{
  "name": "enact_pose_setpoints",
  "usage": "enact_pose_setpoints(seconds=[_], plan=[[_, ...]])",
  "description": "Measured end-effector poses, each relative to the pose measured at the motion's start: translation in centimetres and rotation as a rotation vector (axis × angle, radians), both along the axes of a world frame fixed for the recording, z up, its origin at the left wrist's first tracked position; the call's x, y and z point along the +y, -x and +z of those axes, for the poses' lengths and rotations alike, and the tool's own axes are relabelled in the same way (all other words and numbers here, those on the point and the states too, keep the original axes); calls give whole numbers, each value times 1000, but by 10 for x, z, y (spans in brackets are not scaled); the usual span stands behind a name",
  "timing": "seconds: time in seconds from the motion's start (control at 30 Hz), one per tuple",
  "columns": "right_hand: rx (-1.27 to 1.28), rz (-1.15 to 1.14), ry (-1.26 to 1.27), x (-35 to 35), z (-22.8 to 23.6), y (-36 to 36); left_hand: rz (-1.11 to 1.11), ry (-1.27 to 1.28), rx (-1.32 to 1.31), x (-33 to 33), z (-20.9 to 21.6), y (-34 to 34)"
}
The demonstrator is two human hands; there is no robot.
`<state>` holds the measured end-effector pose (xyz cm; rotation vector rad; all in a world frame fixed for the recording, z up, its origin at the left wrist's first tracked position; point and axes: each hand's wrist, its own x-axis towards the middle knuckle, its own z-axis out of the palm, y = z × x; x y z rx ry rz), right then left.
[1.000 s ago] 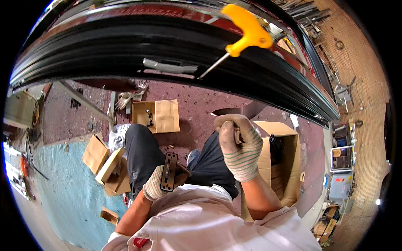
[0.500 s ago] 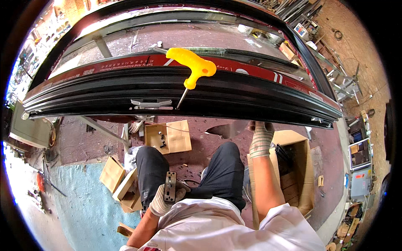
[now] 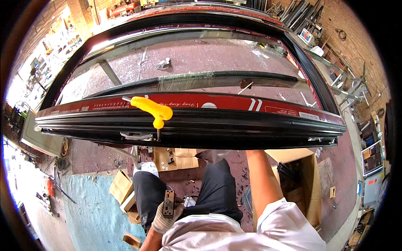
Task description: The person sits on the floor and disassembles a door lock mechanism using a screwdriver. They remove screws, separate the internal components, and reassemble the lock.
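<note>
Two hands at a black window frame, one out of sight

Several cardboard boxes lie about the floor. One flat open box [image 3: 175,158] sits at twelve o'clock from the person's knees, with small parts in it. A taller open carton [image 3: 302,180] stands at three o'clock, and small tan boxes [image 3: 121,192] lie at nine o'clock beside a pale blue sheet [image 3: 88,205]. A long red label strip [image 3: 217,102] with white marks runs along the top of the black frame [image 3: 201,129].

That frame lies flat across the whole scene, propped above the person's lap. A yellow T-handled key [image 3: 153,111] stands in its near rail, at about eleven o'clock from the knees, with nobody touching it.

The gloved left hand [image 3: 165,214] is closed around a dark metal hinge plate [image 3: 168,203], held upright near the left thigh. The right arm reaches up at one o'clock and passes under the frame; the right hand is hidden behind the rail, so I cannot tell its grip.

Underfoot is reddish speckled concrete [image 3: 201,58]. Brick walls and stacked metal bars [image 3: 301,12] stand at the far end of the workshop.
</note>
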<state>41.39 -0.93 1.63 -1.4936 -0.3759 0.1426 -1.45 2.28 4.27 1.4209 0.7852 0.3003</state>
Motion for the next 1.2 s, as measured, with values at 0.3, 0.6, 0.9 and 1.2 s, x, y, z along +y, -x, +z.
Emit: enact_pose_setpoints(seconds=[0.3,0.6,0.9,1.2], plan=[[21,54,4,26,-11,14,79,38,-33,-12,14,-7],[19,137,-29,30,-9,-4,167,72,-40,-17,3,24],[161,460,-212,17,-4,-49,-67,-663,75,-2,-22,50],[336,2,-54,9,10,118,-47,-261,-222,6,-14,71]])
